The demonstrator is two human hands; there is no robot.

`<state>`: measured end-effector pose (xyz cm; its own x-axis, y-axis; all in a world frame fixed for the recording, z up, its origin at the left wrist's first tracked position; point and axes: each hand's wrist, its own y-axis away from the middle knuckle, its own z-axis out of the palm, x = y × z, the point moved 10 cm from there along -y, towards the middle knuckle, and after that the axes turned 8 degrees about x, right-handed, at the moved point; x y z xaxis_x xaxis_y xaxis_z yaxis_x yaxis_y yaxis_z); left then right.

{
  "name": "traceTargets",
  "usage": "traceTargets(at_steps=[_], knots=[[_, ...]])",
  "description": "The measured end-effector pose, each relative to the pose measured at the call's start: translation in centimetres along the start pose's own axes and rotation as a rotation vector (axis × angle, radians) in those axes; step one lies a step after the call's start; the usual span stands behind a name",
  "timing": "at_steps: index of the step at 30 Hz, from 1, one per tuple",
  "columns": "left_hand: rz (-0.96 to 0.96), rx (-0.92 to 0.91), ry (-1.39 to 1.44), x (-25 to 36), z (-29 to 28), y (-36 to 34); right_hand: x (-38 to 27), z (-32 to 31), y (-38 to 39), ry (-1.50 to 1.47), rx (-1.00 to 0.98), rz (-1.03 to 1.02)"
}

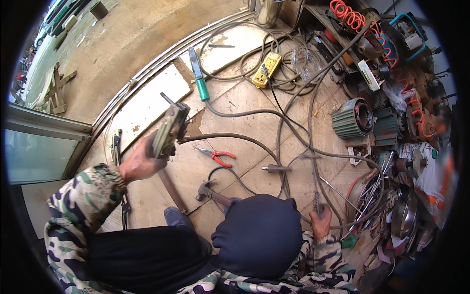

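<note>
Over tiled floor (250, 160), a metal block (169, 128) partly hides left fingers (156, 163).

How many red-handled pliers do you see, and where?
1: the pliers lie on the floor, right of the left hand, beyond the claw hammer. Others may be hidden in the parts pile.

Bright daylight, bent edges (black corners)

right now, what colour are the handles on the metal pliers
Red handles on the metal pliers, in the head view.
</note>
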<state>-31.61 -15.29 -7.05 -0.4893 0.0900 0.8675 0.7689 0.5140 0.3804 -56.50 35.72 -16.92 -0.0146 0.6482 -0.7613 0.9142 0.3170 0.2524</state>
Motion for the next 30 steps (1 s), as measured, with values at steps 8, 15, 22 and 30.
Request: traceTargets(at_steps=[8,15,22,30], knots=[[0.154,0.6,0.145,-10.4,3.5,-4.1,11.3,-1.8,7.8,0.158,0.208,0.071],[-0.04,0.943,0.391,-15.4,6.9,-0.5,9.3,3.5,7.5,0.129,-0.125,-0.016],[-0.111,0.995,0.362,-17.4,8.6,-0.4,4.5,5.1,-2.8,1.154,-0.48,0.048],[-0.105,0.994,0.337,-19.9,7.9,-0.4,-29.1,28.7,-15.0,0.397,-0.371,-0.637]])
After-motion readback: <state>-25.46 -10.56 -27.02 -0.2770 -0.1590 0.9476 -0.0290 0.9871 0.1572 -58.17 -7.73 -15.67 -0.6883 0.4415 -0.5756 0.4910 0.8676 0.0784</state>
